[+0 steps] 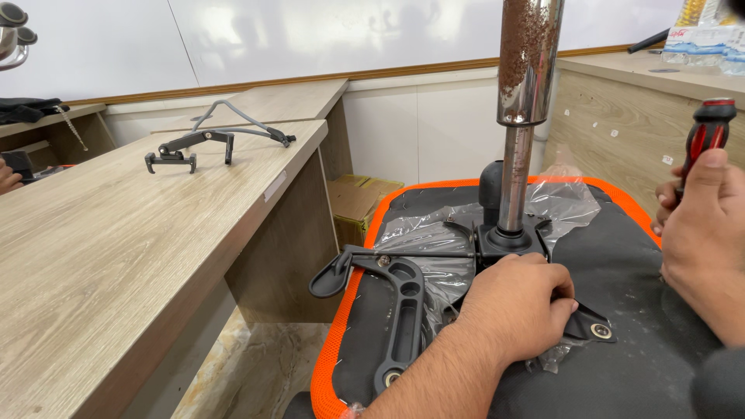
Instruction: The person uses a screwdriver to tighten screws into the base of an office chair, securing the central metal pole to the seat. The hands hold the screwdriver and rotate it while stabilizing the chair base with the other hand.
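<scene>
Long pale wood-grain worktop (116,256) along the left, running back toward a white wall with a thin wooden rail; stepped wooden unit behind it, light stone floor (256,372) below. Overturned office chair seat (621,310), black underside with orange mesh rim, filling the lower middle and right, partly under crinkled clear plastic wrap (434,240). Upright from the seat's black mounting plate (504,242), a chrome gas-lift column (526,70), upper part rust-speckled, narrower shaft below. Black plastic armrest bracket (400,310) flat on the seat's left side, slotted, with a paddle lever (330,279) over the orange rim. Left hand (516,306) palm-down on the plate just beside the column's base, fingers curled over plastic and metal, grip loosely closed with nothing plainly lifted. Right hand (702,217) at the right edge, raised above the seat, grip wrapped tight round a red-and-black screwdriver handle (710,132) pointing up; blade hidden behind the hand. Cardboard boxes (365,198) on the floor against the wall, brown and yellowish, between worktop and chair. On the worktop's far end, loose black metal chair parts (190,147) with a grey bent bar. Top right, on a wooden counter (621,109), a shrink-wrapped pack of water bottles (702,35) with pale blue labels. Small white rectangular label (275,186) on the worktop's edge. At far left, another person's fingers (8,178).
</scene>
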